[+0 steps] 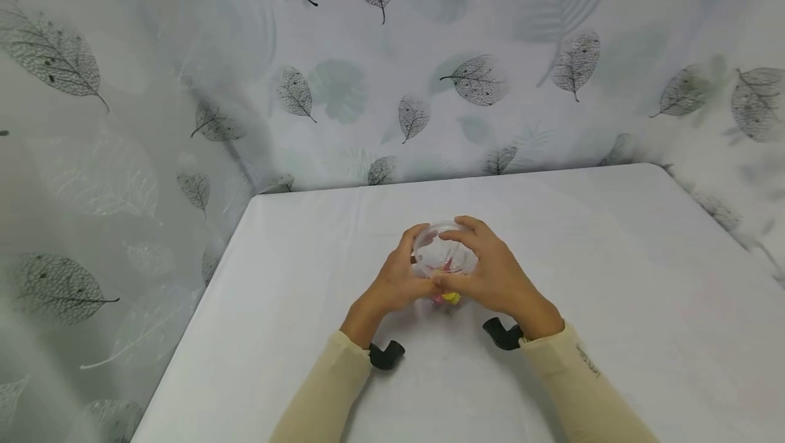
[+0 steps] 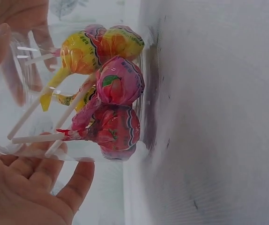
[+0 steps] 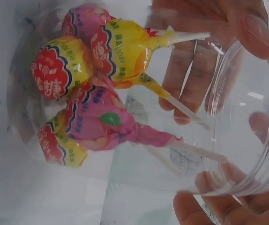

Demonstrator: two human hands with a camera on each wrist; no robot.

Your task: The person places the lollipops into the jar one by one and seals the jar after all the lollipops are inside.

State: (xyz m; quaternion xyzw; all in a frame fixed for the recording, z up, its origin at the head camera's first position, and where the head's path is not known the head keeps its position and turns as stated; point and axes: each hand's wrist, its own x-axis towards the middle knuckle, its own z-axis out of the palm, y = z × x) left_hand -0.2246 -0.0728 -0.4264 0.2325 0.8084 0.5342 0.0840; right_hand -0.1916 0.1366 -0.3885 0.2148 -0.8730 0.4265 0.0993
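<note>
A clear plastic jar [image 1: 440,252] stands between my two hands at the middle of the white table. My left hand [image 1: 400,281] curls round its left side and my right hand [image 1: 495,271] round its right, both near the top, with the thumbs meeting at the front. Several wrapped lollipops lie inside, heads down and sticks slanting up, among them a pink lollipop [image 2: 120,82] and a yellow lollipop [image 3: 130,51]. In the left wrist view the jar's base is at or very near the tabletop. Whether a lid covers the top, I cannot tell.
The white-covered table [image 1: 613,279] spreads out around the hands. A leaf-printed curtain [image 1: 368,102] hangs behind the table and along its sides. Black curved pieces, one at the left wrist [image 1: 386,356] and one at the right [image 1: 503,334], stick out by the beige sleeves.
</note>
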